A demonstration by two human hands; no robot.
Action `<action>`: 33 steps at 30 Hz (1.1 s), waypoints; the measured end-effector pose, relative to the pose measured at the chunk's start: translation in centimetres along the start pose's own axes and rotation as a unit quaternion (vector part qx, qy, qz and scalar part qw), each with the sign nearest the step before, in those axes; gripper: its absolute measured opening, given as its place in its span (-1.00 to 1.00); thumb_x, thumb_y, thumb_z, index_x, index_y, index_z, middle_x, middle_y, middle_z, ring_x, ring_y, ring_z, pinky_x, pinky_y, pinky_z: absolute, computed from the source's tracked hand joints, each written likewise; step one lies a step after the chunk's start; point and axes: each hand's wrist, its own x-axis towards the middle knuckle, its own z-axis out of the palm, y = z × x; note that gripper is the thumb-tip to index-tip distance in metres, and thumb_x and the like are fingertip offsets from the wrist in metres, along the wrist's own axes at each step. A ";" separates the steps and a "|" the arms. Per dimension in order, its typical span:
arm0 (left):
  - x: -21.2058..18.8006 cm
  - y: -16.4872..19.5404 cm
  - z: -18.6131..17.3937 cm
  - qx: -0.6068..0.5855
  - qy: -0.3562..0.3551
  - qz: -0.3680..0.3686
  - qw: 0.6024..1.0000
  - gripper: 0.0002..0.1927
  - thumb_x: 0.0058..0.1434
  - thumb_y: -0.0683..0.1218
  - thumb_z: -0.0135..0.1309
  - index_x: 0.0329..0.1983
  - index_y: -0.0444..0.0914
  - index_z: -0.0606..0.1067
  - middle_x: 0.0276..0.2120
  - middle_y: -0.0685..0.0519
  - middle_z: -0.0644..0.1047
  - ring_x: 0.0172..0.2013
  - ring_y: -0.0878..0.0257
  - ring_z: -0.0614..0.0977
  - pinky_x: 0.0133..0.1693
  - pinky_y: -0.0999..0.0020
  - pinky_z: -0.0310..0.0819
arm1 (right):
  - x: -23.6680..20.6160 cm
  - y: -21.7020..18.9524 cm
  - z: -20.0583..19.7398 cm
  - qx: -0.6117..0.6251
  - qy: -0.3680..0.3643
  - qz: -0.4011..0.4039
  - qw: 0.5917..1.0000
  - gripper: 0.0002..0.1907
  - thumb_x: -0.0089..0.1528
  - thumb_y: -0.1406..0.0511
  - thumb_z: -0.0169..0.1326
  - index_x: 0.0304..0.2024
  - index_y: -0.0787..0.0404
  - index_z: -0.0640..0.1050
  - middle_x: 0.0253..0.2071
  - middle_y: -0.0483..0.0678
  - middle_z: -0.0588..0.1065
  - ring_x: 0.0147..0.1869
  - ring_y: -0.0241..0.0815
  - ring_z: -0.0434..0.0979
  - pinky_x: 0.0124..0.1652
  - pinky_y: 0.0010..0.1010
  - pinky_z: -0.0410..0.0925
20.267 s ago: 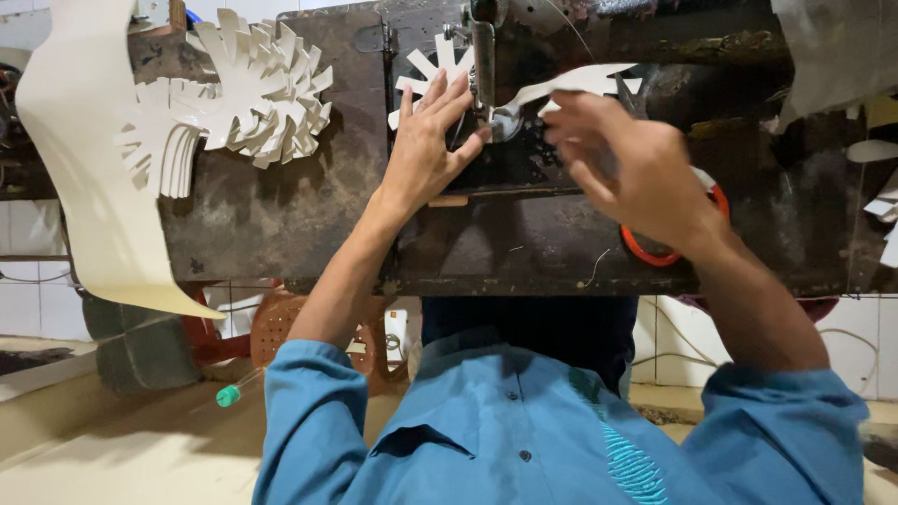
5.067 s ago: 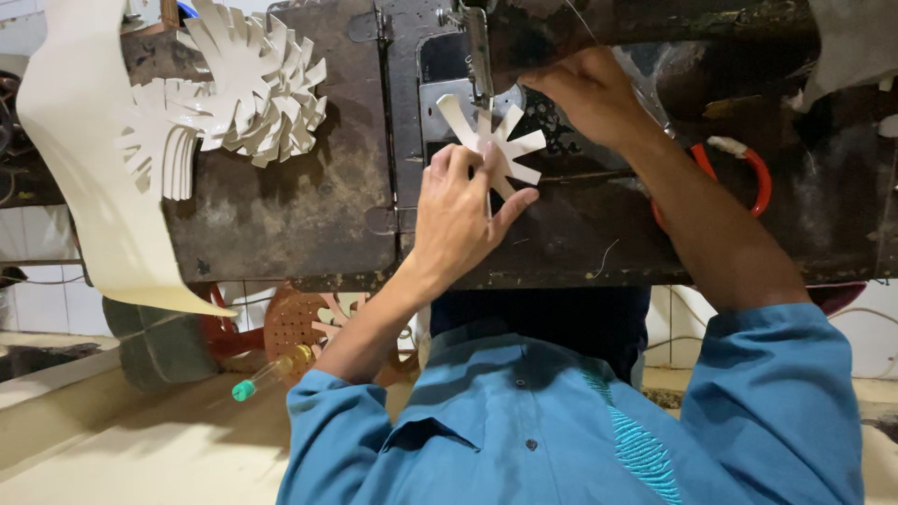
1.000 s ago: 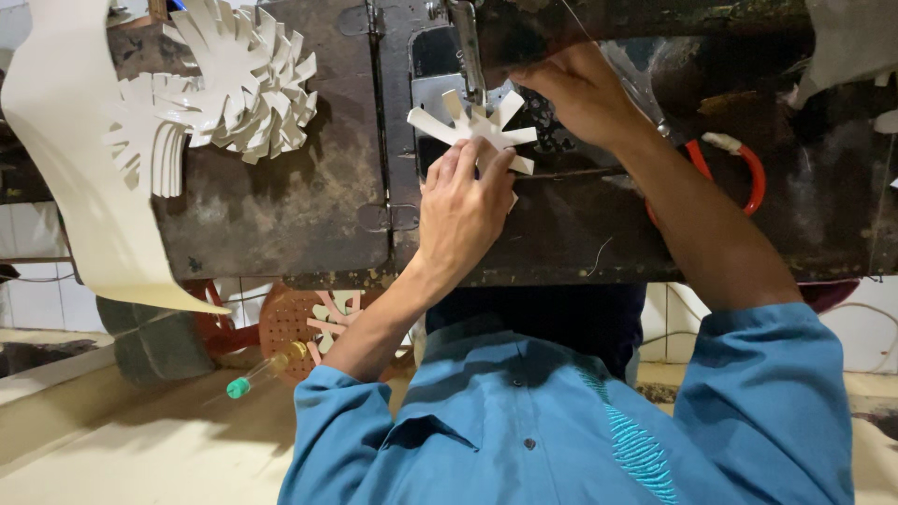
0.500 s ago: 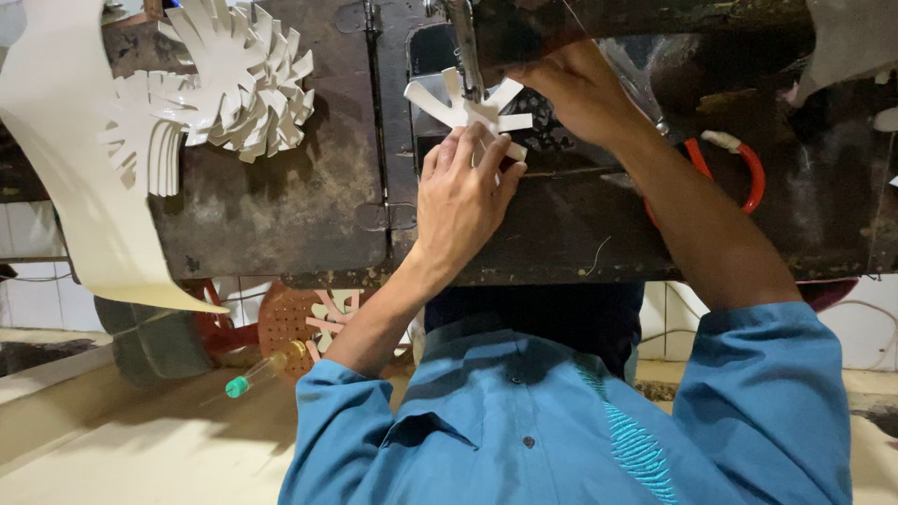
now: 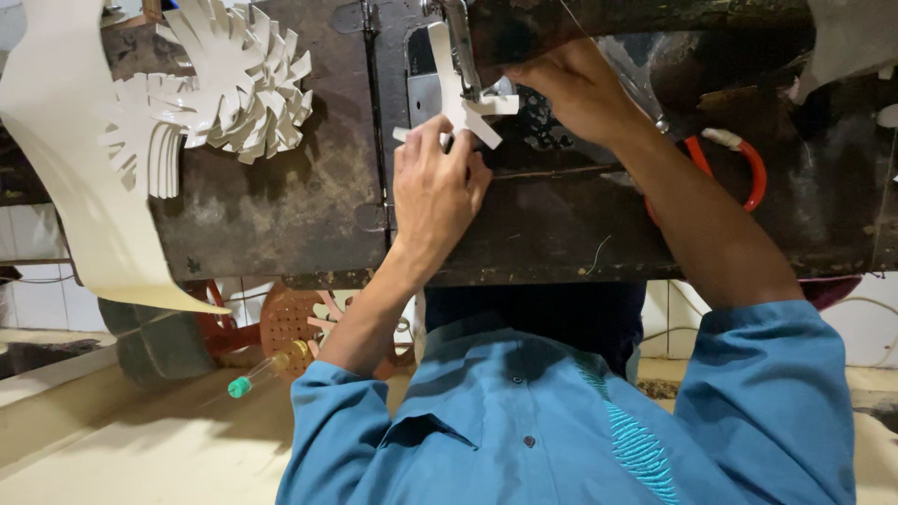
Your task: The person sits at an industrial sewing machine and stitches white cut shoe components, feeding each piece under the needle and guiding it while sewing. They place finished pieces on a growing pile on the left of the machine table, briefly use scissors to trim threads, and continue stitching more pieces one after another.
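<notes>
At the far left a large curved white sheet (image 5: 58,159) hangs down over the edge of the dark, worn work table (image 5: 281,206). Just right of it lies a stack of white cut-outs with finger-like prongs (image 5: 220,79), fanned and overlapping, resting on the table top near its far edge. Below the table edge, a reddish perforated stool or stand (image 5: 290,327) shows in part, and a small clear bottle with a green cap (image 5: 262,372) lies beside it on the pale floor. Toward the centre, the left hand (image 5: 435,192) rests on the table with the fingers drawn together, pinching the near prongs of a white pronged cut-out (image 5: 465,108). That piece sits under the metal presser foot (image 5: 458,42) of a dark sewing machine (image 5: 636,19), one long prong pointing away along the foot and shorter prongs splaying to the right. The right hand (image 5: 575,89) lies just right of the foot, fingers curled down onto the far side of the same cut-out; whether it grips or merely presses the piece cannot be told, as the fingertips are hidden beneath the machine head. Further right an orange-red looped hose with a white end (image 5: 748,164) lies on the table behind the right forearm. Both arms wear blue sleeves (image 5: 767,393).
</notes>
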 end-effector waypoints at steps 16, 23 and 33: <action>2.3 -5.1 2.7 -0.004 -0.010 -0.006 1.000 -0.54 0.30 -0.19 0.13 0.28 -0.31 0.42 0.24 -0.14 0.51 0.28 -0.06 0.47 0.28 0.05 0.28 | -0.2 -0.9 0.2 -0.049 0.009 0.001 0.999 -0.83 0.49 0.33 0.01 0.06 0.27 0.55 -0.04 -0.09 0.55 0.10 -0.27 0.53 0.14 -0.31 0.40; 4.0 -6.8 3.0 -0.111 -0.053 0.035 0.992 -0.46 0.39 0.09 0.22 0.26 -0.35 0.46 0.35 -0.27 0.38 0.41 -0.13 0.32 0.36 -0.01 0.16 | 0.3 -1.1 0.1 0.004 -0.001 0.016 1.000 -0.82 0.46 0.39 -0.01 0.07 0.29 0.53 -0.03 -0.13 0.55 0.09 -0.32 0.53 0.13 -0.38 0.42; 4.5 -7.4 2.9 -0.130 -0.087 0.035 0.987 -0.55 0.35 0.04 0.20 0.21 -0.27 0.52 0.42 -0.24 0.30 0.45 -0.12 0.25 0.37 -0.02 0.09 | 0.3 -1.0 0.3 -0.012 0.011 0.010 1.000 -0.84 0.46 0.39 0.02 0.07 0.30 0.52 -0.05 -0.17 0.53 0.07 -0.37 0.50 0.09 -0.44 0.41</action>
